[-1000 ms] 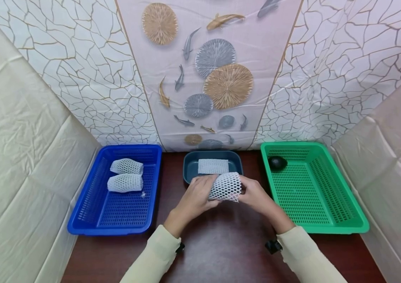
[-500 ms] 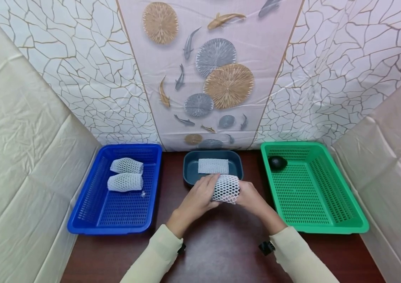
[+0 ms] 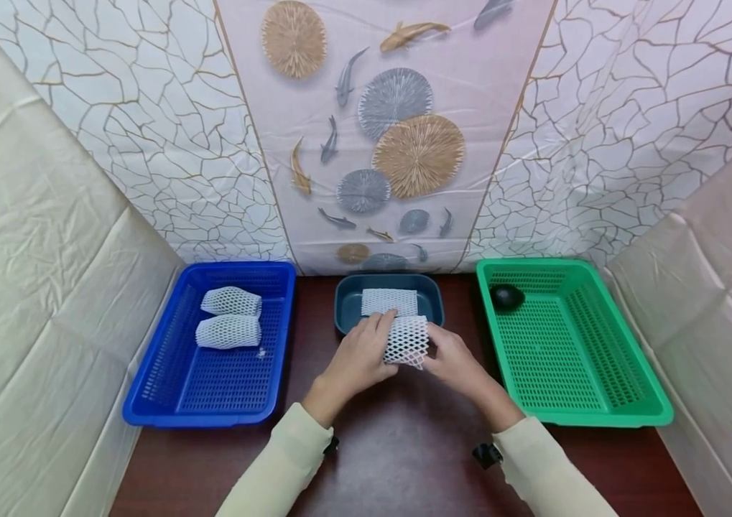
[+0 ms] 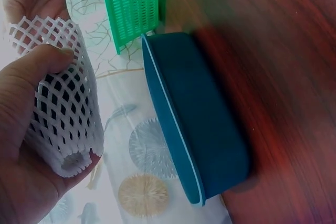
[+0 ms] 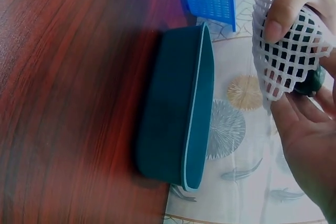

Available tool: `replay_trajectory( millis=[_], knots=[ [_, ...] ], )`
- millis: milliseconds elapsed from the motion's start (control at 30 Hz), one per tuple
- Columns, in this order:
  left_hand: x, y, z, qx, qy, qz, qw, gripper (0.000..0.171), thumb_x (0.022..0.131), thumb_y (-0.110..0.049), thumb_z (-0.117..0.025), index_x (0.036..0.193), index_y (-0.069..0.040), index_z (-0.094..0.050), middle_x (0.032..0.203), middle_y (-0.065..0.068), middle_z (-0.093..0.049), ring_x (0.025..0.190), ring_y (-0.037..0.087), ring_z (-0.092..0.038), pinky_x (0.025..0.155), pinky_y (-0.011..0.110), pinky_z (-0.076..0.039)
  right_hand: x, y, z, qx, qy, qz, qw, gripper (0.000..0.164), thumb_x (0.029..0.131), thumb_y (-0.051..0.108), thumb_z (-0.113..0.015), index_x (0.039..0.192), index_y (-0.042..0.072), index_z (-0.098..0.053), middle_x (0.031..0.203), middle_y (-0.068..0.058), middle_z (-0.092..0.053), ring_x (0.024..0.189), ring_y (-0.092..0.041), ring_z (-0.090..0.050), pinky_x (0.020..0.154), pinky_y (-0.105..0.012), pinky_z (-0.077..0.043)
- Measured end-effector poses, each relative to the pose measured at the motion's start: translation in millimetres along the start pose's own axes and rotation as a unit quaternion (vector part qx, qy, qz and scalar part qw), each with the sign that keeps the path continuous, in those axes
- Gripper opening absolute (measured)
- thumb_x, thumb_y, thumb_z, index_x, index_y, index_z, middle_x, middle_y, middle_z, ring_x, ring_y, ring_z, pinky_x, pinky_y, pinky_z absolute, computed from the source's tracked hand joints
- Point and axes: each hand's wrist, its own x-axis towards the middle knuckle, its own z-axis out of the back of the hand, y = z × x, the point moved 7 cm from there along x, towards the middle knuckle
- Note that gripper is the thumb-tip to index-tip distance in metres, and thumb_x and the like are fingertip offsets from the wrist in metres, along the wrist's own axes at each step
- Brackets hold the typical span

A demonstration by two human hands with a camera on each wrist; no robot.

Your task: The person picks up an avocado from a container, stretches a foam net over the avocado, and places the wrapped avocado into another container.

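Observation:
My left hand [image 3: 360,353] grips a white foam net sleeve [image 3: 406,339], its thumb laid across the mesh in the left wrist view. Inside the sleeve sits a dark green avocado [image 5: 311,81], whose end shows at the sleeve's open mouth in the right wrist view. At that mouth is my right hand [image 3: 458,361], thumb and fingers pinching the net's edge around the fruit; some of its fingers are hidden behind. The sleeve's other end is gathered narrow in the left wrist view. Both hands are just in front of a dark teal tub [image 3: 343,305], where a flat foam net [image 3: 389,301] lies.
On the left, a blue basket [image 3: 230,413] holds two foam-wrapped pieces [image 3: 228,332]. A green basket [image 3: 572,416] on the right has one dark avocado [image 3: 506,297] in its back left corner. Patterned cloth walls [image 3: 366,237] enclose the brown table [image 3: 391,459] at the back and sides.
The sleeve has shifted slightly left with both hands. My right hand moved left, covered the sleeve's mouth half a second ago, and now its thumb and fingers are spread at the net's edge.

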Motion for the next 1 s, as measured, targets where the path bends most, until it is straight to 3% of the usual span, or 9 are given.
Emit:
replay_trajectory(
  millis=[200, 433, 667, 800, 1000],
  knots=[
    [-0.5, 12.3, 9.1, 0.001, 0.009, 0.027, 0.9996, 0.086, 0.075, -0.035, -0.090, 0.143, -0.004, -0.049, 0.129, 0.013, -0.060, 0.108, 0.027, -0.064, 0.089, 0.040, -0.060, -2.3, 1.4, 3.4, 0.032, -0.009, -0.006, 0.999, 0.049, 0.093, 0.002, -0.069, 0.140, 0.003, -0.055, 0.121, -0.014, -0.066, 0.102, -0.026, -0.072, 0.085, -0.036, -0.061],
    [0.8, 26.8, 36.1, -0.006, -0.006, 0.045, 0.9989, 0.086, 0.077, -0.036, -0.090, 0.145, -0.005, -0.047, 0.131, 0.014, -0.059, 0.111, 0.028, -0.064, 0.087, 0.042, -0.061, -0.1, 2.5, -0.5, 0.060, -0.027, 0.010, 0.998, 0.049, 0.097, 0.008, -0.071, 0.142, 0.008, -0.053, 0.136, -0.013, -0.061, 0.117, -0.029, -0.068, 0.093, -0.045, -0.059],
    [-4.7, 52.7, 55.0, 0.016, 0.001, 0.068, 0.9975, 0.084, 0.080, -0.038, -0.087, 0.145, -0.006, -0.047, 0.127, 0.015, -0.060, 0.108, 0.030, -0.065, 0.086, 0.045, -0.060, 2.9, 14.7, -17.0, 0.050, -0.011, 0.019, 0.998, 0.046, 0.099, 0.014, -0.069, 0.142, 0.010, -0.055, 0.141, -0.008, -0.060, 0.127, -0.027, -0.062, 0.099, -0.049, -0.055],
    [-9.9, 66.3, 63.3, 0.034, 0.008, 0.080, 0.9962, 0.084, 0.079, -0.040, -0.088, 0.145, -0.005, -0.048, 0.125, 0.016, -0.061, 0.107, 0.032, -0.065, 0.088, 0.046, -0.059, 4.8, 26.8, -29.5, 0.024, 0.002, 0.052, 0.998, 0.046, 0.099, 0.017, -0.070, 0.143, 0.013, -0.057, 0.143, -0.004, -0.060, 0.131, -0.021, -0.059, 0.102, -0.044, -0.054],
    [-14.7, 82.0, 79.8, 0.072, -0.015, 0.080, 0.9941, 0.081, 0.077, -0.041, -0.089, 0.137, -0.001, -0.053, 0.119, 0.019, -0.065, 0.103, 0.037, -0.062, 0.086, 0.052, -0.055, 9.5, 52.0, -52.3, -0.015, 0.045, 0.130, 0.990, 0.047, 0.099, 0.018, -0.069, 0.144, 0.010, -0.057, 0.151, -0.008, -0.054, 0.141, -0.022, -0.051, 0.112, -0.048, -0.046]
  ],
)
